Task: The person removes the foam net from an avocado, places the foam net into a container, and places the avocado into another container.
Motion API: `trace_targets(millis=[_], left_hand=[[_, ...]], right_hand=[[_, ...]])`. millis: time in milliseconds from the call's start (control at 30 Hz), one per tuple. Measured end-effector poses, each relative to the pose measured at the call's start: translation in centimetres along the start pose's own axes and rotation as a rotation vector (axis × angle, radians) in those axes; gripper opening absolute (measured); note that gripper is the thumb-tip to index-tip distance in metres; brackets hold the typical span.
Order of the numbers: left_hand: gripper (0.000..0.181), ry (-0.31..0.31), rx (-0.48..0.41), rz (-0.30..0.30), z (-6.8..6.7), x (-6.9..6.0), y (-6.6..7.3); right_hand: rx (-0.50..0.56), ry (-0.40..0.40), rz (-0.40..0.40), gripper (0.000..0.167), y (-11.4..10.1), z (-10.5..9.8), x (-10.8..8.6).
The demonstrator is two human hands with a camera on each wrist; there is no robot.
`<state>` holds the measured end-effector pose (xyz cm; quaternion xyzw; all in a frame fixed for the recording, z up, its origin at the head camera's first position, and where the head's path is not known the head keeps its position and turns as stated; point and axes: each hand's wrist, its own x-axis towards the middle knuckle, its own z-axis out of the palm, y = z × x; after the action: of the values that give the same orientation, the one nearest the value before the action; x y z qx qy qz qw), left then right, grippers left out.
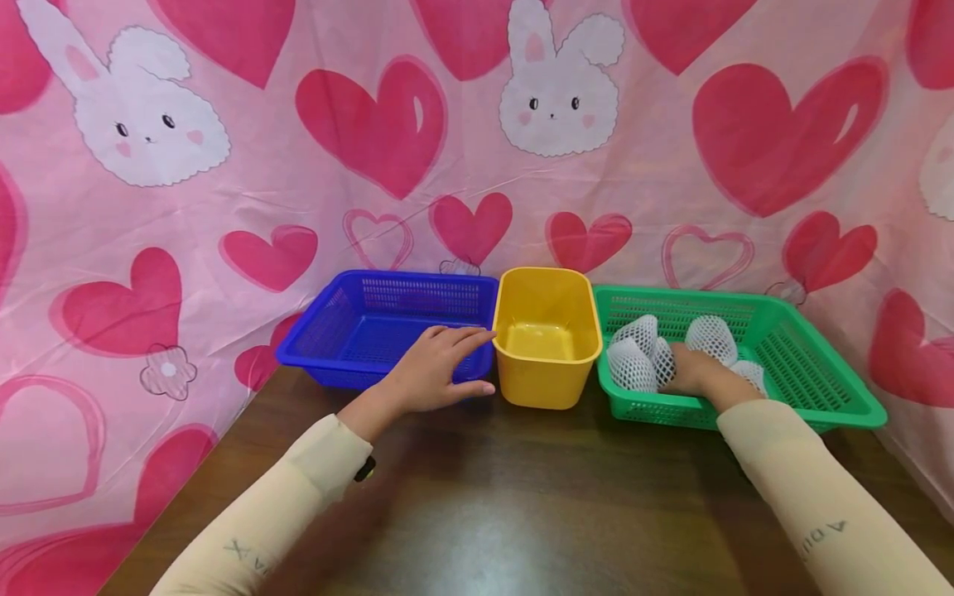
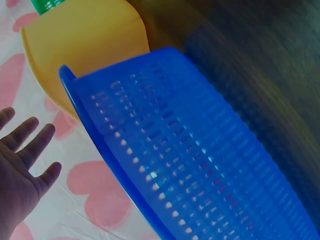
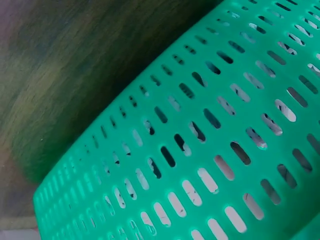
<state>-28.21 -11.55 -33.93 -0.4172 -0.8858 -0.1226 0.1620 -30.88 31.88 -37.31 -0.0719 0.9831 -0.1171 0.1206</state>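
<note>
In the head view, the right hand reaches down into the green basket among several white foam-net pieces; its fingertips are hidden, so any hold cannot be seen. The right wrist view shows only the outer wall of the green basket, with the hand out of sight. The left hand is held over the front right corner of the blue basket, fingers extended toward the yellow bin. In the left wrist view, the left hand has spread fingers and holds nothing, beside the blue basket.
The yellow bin stands between the two baskets on a brown wooden table. Behind them hangs a pink cloth with hearts and rabbits. No items show inside the blue basket or the yellow bin.
</note>
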Motion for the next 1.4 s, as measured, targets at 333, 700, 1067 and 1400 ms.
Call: trace_targets(millis=[333, 700, 1067, 1400], left_hand=[[0.075, 0.003, -0.045, 0.035, 0.4, -0.6, 1.1], [0.073, 0.059, -0.103, 0.086, 1.3, -1.0, 1.9], [0.072, 0.076, -0.178, 0.105, 2.9, -0.6, 3.8], [0.066, 0.105, -0.284, 0.110, 3.7, 0.3, 4.7]], right_hand=[[0.029, 0.042, -0.001, 0.091, 0.2, 0.1, -0.5], [0.105, 0.124, -0.046, 0.086, 0.7, -1.1, -1.9], [0.199, 0.273, -0.102, 0.089, 0.5, -3.1, -3.9], [0.296, 0.439, -0.200, 0.088, -0.7, -3.9, -6.1]])
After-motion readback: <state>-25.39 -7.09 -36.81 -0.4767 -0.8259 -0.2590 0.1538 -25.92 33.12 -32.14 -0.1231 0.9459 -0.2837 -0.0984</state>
